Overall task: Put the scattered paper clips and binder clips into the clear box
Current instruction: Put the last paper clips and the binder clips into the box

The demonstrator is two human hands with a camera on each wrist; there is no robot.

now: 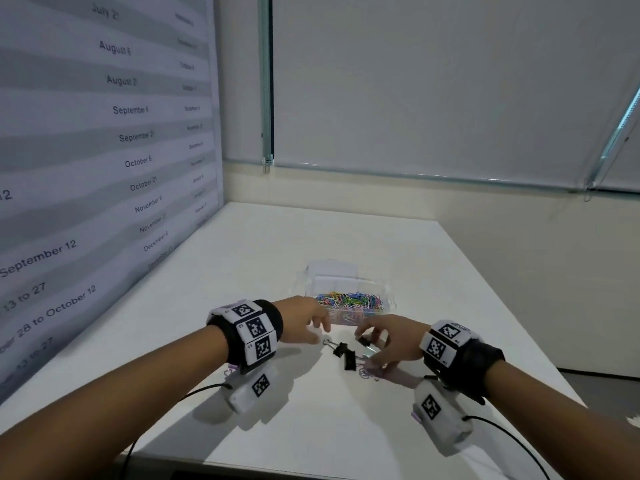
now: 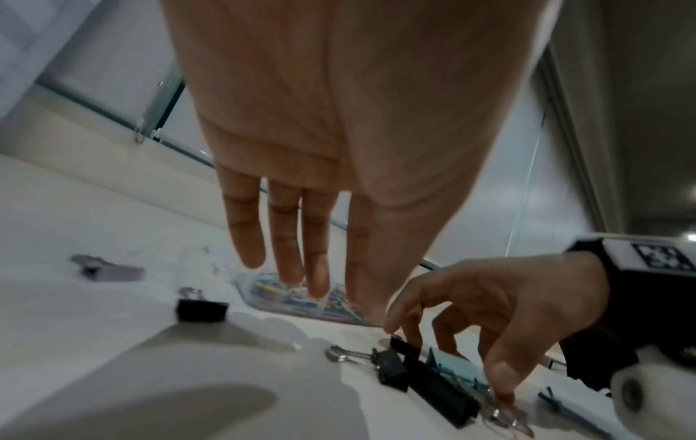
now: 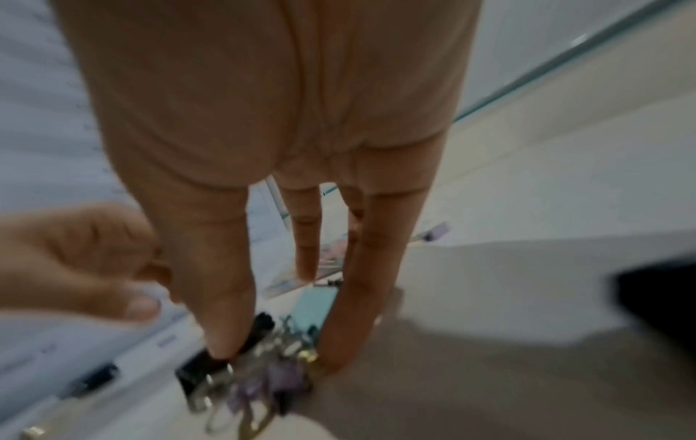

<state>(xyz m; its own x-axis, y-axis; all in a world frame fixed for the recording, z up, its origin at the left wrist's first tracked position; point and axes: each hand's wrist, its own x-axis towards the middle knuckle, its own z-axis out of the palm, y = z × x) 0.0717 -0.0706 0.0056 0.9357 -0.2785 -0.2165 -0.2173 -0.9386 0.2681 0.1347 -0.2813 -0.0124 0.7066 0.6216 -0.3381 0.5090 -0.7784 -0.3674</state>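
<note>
The clear box (image 1: 387,296) stands open on the white table (image 1: 263,258), holding a heap of coloured paper clips (image 1: 349,301). Just in front of it lie black binder clips (image 1: 341,349), a teal binder clip (image 1: 370,351) and a few loose paper clips (image 1: 367,373). My right hand (image 1: 367,344) reaches down over this cluster and pinches a black binder clip (image 2: 440,387) between thumb and index finger. My left hand (image 1: 320,332) hovers by the box's front, fingers relaxed and holding nothing. The left wrist view shows one more black binder clip (image 2: 202,309) and a purple binder clip (image 2: 109,271) lying apart.
A wall with printed dates (image 1: 104,150) runs along the table's left edge, and blinds (image 1: 433,98) hang behind it. The table's right edge (image 1: 512,313) lies close to my right wrist. Cables (image 1: 166,410) trail from both wrist units.
</note>
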